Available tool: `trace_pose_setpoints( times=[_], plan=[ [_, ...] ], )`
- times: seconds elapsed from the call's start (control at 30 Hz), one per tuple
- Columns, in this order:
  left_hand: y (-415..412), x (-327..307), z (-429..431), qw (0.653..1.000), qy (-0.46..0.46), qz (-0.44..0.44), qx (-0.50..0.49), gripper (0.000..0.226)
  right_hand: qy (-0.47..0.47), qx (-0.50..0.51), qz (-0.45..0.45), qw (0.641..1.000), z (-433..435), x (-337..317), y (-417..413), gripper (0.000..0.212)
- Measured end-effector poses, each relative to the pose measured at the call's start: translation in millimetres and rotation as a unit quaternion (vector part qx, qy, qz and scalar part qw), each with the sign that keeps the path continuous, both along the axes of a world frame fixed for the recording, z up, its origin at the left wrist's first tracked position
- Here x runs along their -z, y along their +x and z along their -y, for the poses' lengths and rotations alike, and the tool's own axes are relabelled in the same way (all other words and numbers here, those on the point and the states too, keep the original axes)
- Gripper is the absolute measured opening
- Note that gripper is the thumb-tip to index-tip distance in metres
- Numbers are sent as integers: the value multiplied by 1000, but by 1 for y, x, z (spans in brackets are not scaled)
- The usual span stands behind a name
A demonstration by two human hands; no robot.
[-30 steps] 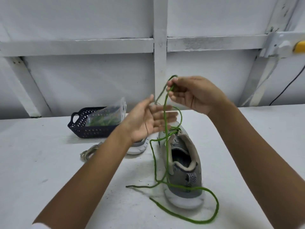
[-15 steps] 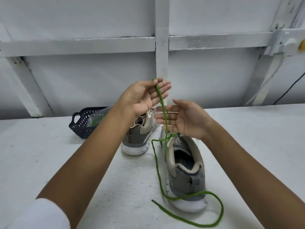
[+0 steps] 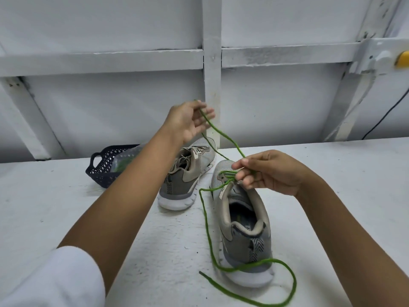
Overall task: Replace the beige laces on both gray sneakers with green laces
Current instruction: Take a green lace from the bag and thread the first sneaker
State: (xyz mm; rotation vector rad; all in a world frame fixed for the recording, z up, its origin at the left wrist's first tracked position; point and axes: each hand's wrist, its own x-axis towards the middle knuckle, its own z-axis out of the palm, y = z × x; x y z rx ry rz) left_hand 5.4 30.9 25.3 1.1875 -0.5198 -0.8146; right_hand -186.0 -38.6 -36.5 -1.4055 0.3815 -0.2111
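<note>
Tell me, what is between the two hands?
A stretch of green lace runs from the raised left hand down to the right hand, with the far gray sneaker behind it, as the head view shows.

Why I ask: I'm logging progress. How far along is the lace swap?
Done: the near sneaker shows no beige lace and the green lace crosses its lowest eyelets. In hand: the left hand holds up one lace end while the right hand pinches it at the eyelets. Left: its upper eyelets, then the far sneaker, still in beige laces.
</note>
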Motion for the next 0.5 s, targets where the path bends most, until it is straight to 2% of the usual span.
trace_pose_setpoints(
  times=[0.03,0.07,0.1,0.17,0.2,0.23,0.3,0.4,0.5],
  plan=[
    [-1,5,-2,994,69,82,11,23,-16,31,-7,999,4,1,0,21],
    [-3,10,-3,973,143,177,26,22,-32,62,-14,998,8,2,0,24],
    [-5,16,-4,935,213,281,39,21,-54,90,-22,994,13,5,0,27],
    [-9,28,-5,806,332,488,45,27,-133,146,-49,979,20,13,1,31],
    [-13,33,-6,741,368,561,31,33,-164,171,-58,970,22,18,3,32],
    [-17,39,-7,698,383,605,22,36,-171,189,-57,965,24,23,4,32],
    [-27,50,-6,672,366,642,49,34,-139,210,-40,967,24,33,8,30],
    [-38,62,-1,686,322,637,143,23,-93,208,-20,974,23,43,12,19],
    [-41,73,6,687,328,620,189,23,-79,191,-13,978,23,48,12,11]
  ],
)
